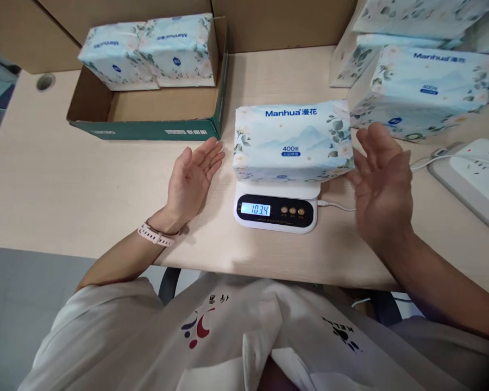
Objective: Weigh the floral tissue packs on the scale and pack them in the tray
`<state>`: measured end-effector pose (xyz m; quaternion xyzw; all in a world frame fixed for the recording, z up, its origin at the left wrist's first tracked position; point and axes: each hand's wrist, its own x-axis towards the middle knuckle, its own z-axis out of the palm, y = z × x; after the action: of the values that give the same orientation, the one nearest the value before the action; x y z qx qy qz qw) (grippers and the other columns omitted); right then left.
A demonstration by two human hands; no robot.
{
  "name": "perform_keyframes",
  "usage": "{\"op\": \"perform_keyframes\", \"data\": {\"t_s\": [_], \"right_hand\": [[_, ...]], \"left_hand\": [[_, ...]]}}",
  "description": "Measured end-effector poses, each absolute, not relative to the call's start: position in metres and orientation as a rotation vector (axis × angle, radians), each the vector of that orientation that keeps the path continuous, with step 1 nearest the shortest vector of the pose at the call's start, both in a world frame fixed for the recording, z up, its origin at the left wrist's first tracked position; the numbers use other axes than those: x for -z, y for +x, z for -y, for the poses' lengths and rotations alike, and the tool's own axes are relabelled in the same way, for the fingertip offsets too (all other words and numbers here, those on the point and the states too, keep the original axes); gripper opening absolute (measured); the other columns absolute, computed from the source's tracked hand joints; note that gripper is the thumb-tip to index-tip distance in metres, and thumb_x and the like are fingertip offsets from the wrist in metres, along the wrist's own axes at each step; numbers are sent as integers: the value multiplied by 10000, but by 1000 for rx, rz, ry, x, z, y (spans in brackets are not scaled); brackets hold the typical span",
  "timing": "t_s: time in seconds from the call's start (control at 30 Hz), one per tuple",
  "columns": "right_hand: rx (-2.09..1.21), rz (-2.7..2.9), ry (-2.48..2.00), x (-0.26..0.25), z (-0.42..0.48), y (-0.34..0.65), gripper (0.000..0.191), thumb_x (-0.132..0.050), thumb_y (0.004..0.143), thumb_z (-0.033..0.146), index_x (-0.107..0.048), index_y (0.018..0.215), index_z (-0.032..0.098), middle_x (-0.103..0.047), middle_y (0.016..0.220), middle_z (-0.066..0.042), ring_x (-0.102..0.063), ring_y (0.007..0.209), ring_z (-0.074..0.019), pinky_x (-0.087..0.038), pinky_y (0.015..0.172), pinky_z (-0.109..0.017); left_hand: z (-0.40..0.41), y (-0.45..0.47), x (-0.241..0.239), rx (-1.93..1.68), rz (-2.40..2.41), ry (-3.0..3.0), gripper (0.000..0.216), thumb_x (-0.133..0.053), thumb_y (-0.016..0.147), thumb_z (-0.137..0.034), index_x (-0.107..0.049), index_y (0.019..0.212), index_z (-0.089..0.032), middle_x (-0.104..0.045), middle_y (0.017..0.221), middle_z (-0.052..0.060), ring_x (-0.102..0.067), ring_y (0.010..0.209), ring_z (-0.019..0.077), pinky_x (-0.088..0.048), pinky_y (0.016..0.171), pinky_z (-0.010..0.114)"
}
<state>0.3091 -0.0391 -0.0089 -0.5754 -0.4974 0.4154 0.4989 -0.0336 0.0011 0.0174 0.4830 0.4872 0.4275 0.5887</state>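
Observation:
A floral pack of tissues (pixel 291 133) lies across the plate of a white digital scale (pixel 277 214), whose lit display reads about 103.4. To the left of the pack is my left hand (pixel 193 176), palm turned inward, fingers stretched out and holding nothing. On the other side my right hand (pixel 381 184) is open close by the pack's right end; whether its fingertips touch the pack I cannot tell. Two similar tissue packs (pixel 179 51) sit side by side at the back of a green cardboard tray (pixel 155 129).
More tissue packs (pixel 427 87) are stacked at the back right. A white power strip (pixel 478 168) with cables lies at the right edge. A cable runs from the scale's right side. Cardboard (pixel 281 24) stands along the back of the table, near a round cable hole (pixel 45 82).

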Motion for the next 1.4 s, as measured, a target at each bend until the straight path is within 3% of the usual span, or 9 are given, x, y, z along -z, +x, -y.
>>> {"op": "perform_keyframes", "data": {"t_s": [0.17, 0.43, 0.83, 1.1, 1.4], "right_hand": [[-954, 1207, -1410, 12, 38, 313, 779, -288, 977, 901, -530, 1592, 486, -411, 1823, -24, -399, 1702, -353, -432, 1299, -733], [-917, 1170, -1411, 9, 39, 307, 762, -309, 990, 871, -622, 1516, 417, -535, 1733, -67, -493, 1639, -347, -462, 1284, -713], [-934, 1145, -1337, 7, 39, 300, 822, -482, 908, 924, -689, 1457, 348, -580, 1689, -109, -492, 1636, -340, -424, 1319, -709], [-932, 1065, -1340, 7, 39, 297, 781, -485, 904, 928, -742, 1366, 353, -663, 1601, -72, -535, 1598, -349, -429, 1307, -747], [-922, 1081, -1343, 6, 38, 298, 771, -509, 898, 925, -757, 1348, 351, -676, 1597, -69, -536, 1604, -343, -415, 1317, -744]], "left_hand": [[0, -34, -20, -973, -1109, 1132, 751, -395, 1026, -792, -678, 1475, -260, -616, 1663, 61, -441, 1668, 343, -393, 1402, 535], [0, -33, -20, -993, -1100, 1121, 721, -428, 1029, -767, -682, 1460, -247, -640, 1636, 70, -452, 1660, 352, -382, 1408, 530], [-2, -35, -16, -1015, -1054, 1090, 676, -503, 1014, -740, -712, 1394, -222, -652, 1621, 89, -435, 1669, 357, -358, 1418, 520], [2, -26, -19, -1111, -1048, 918, 539, -540, 1024, -676, -792, 1245, -254, -737, 1523, 45, -442, 1669, 312, -388, 1393, 445], [2, -27, -19, -1103, -1041, 938, 520, -541, 1029, -654, -793, 1236, -248, -738, 1518, 53, -461, 1657, 312, -385, 1398, 457]]}}
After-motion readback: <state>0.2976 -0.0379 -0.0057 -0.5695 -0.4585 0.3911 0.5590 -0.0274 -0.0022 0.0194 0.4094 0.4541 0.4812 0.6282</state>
